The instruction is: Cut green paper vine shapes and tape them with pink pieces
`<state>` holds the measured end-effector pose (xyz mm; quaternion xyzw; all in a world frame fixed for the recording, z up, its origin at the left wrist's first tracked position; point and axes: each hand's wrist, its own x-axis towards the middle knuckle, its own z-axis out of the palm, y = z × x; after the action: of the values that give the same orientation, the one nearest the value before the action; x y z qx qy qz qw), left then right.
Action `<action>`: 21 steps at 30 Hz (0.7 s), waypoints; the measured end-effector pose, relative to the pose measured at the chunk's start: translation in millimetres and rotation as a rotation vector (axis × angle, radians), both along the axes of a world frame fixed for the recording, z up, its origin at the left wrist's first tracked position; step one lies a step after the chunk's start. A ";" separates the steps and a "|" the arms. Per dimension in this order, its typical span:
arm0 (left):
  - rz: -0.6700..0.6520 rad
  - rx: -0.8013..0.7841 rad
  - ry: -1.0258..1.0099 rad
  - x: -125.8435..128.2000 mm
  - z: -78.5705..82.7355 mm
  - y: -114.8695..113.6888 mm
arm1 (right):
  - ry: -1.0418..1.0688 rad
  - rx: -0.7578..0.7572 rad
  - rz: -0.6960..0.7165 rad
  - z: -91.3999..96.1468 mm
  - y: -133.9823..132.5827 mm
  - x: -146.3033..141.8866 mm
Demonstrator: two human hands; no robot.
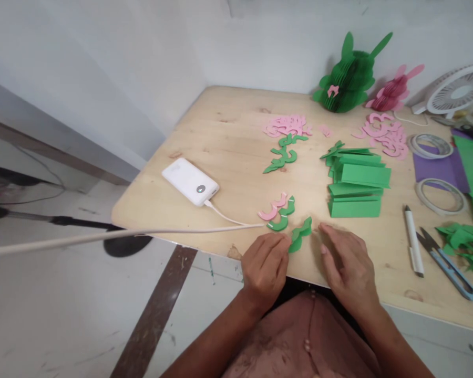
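Note:
My left hand (265, 265) is closed at the table's front edge, pinching one end of a wavy green paper cutout (301, 233). To the right of that cutout, my right hand (349, 262) rests with its thumb and fingers apart and nothing between them. Just beyond my left hand lie a scalloped green paper piece (278, 224) and a scalloped pink paper piece (268, 214), both with pale strips on them. Folded green paper strips (355, 206) are stacked beyond my right hand.
A white power bank (189, 181) with a cable (134, 231) lies at left. Pink cutouts (286, 126) and green cutouts (281, 156) sit farther back. At right are a marker (413, 241), thread snips (449, 266) and tape rolls (441, 196). A green paper figure (349, 81) stands near the wall.

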<state>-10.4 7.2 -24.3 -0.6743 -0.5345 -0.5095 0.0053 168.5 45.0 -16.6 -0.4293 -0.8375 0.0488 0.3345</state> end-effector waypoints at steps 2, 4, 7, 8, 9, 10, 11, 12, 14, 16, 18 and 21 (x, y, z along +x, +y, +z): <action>-0.005 0.005 0.018 -0.4 -2.4 0.3 | 0.003 -0.003 0.020 0.9 -0.1 -0.5; -0.005 0.009 0.039 -0.6 -4.5 0.5 | 0.001 -0.010 0.038 1.9 0.0 -1.0; -0.002 -0.005 0.067 -0.4 -6.2 0.4 | -0.011 -0.025 0.059 3.8 0.3 -1.7; 0.001 -0.015 0.077 -0.1 -6.3 0.2 | -0.017 -0.028 0.065 4.5 0.4 -2.0; 0.003 -0.028 0.090 0.1 -6.2 -0.1 | -0.023 -0.030 0.068 5.2 0.6 -2.3; 0.006 -0.044 0.102 0.4 -6.0 -0.5 | -0.028 -0.030 0.072 5.7 0.7 -2.5; 0.006 -0.061 0.113 0.6 -5.8 -1.0 | -0.031 -0.027 0.075 6.1 0.9 -2.8; 0.006 -0.078 0.121 0.8 -5.6 -1.6 | -0.032 -0.024 0.078 6.2 1.1 -2.9; -0.003 -0.100 0.124 0.6 -5.5 -3.2 | -0.033 -0.025 0.080 5.9 1.4 -2.8; -0.008 -0.098 0.112 -0.4 -6.0 -5.3 | -0.034 -0.028 0.082 5.0 1.5 -2.4; -0.003 -0.087 0.106 -2.0 -6.7 -7.6 | -0.030 -0.026 0.082 4.3 1.4 -1.9; 0.012 -0.081 0.118 -4.5 -7.4 -10.9 | -0.033 -0.030 0.080 5.2 1.0 -1.9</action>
<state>-14.9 -3.8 -31.7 -0.6994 -0.5576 -0.4469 0.0126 166.6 46.0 -11.4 -0.4013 -0.8586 0.0674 0.3118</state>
